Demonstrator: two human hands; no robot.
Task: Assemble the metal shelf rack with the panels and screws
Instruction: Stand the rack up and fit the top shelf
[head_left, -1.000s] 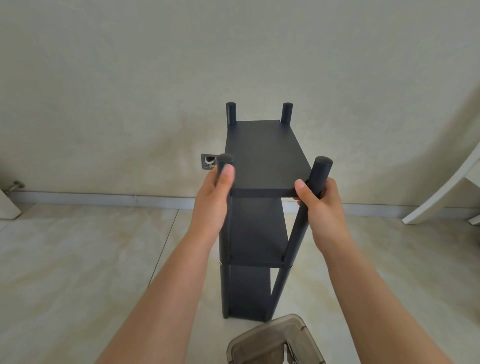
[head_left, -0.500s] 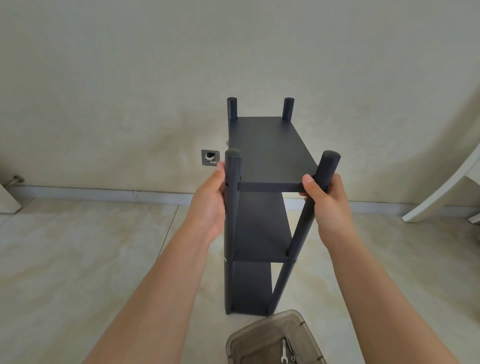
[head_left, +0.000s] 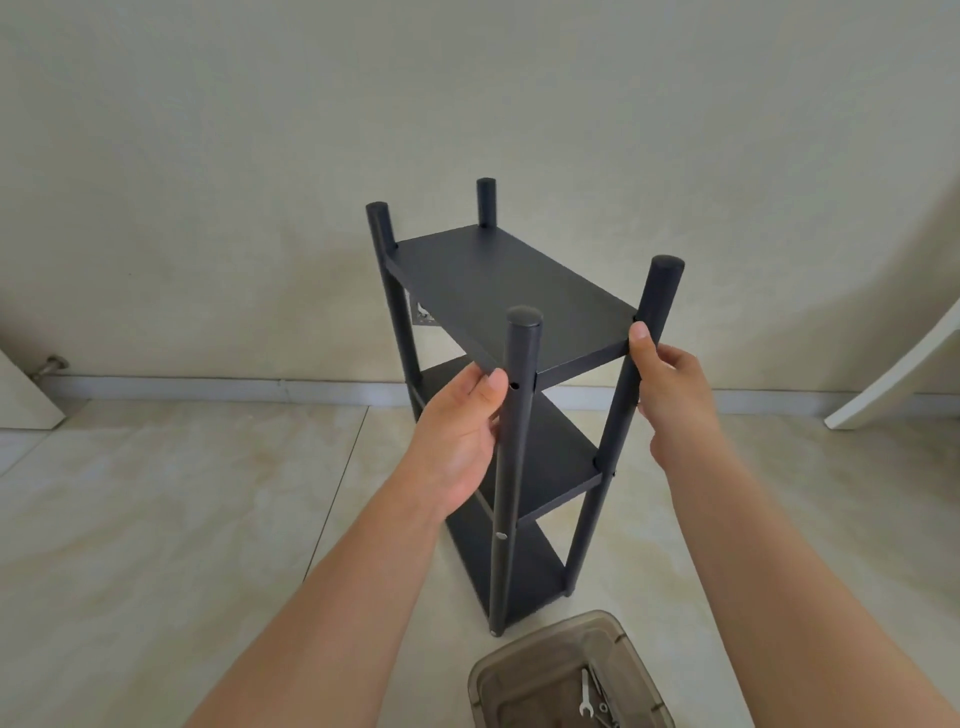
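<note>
A dark grey metal shelf rack (head_left: 498, 280) with three panels and round posts stands upright on the tiled floor, turned at an angle to me. My left hand (head_left: 460, 431) grips the nearest post (head_left: 519, 415) just below the top panel, next to an open screw hole. My right hand (head_left: 670, 395) holds the right front post (head_left: 657, 301), thumb against the top panel's corner. A silver screw head (head_left: 501, 535) shows on the nearest post at the middle panel.
A smoky transparent plastic box (head_left: 519, 675) sits on the floor in front of the rack, holding a small wrench (head_left: 585, 699) and screws. A white chair leg (head_left: 904, 364) leans in at the right. The wall stands close behind the rack.
The rack has been turned about its upright axis, so its short end no longer faces me squarely. Both hands have kept hold of the front posts.
</note>
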